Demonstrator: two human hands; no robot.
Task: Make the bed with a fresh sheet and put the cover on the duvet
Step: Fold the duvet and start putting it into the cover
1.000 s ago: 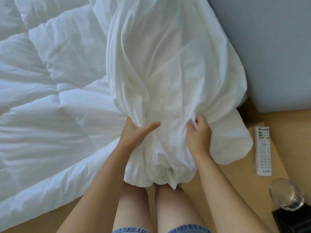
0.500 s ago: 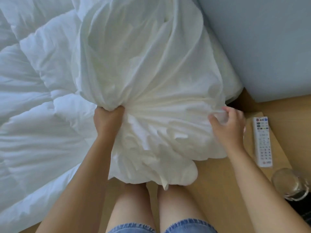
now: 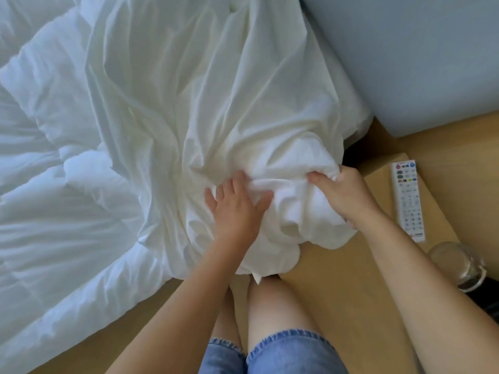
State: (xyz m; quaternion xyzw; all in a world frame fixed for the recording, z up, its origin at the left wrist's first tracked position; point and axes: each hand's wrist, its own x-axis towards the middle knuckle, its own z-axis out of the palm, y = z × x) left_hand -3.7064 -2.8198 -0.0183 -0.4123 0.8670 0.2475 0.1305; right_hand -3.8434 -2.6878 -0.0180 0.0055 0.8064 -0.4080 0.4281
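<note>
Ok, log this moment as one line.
left hand: presses flat on cover | right hand: grips bunched cover edge | duvet: bare beside cover

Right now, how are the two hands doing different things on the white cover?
The left hand lies flat with fingers spread, pressing the cover; the right hand curls round a bunch of it. The left hand is nearer the duvet; the right hand is nearer the remote. Both touch the same cover.
</note>
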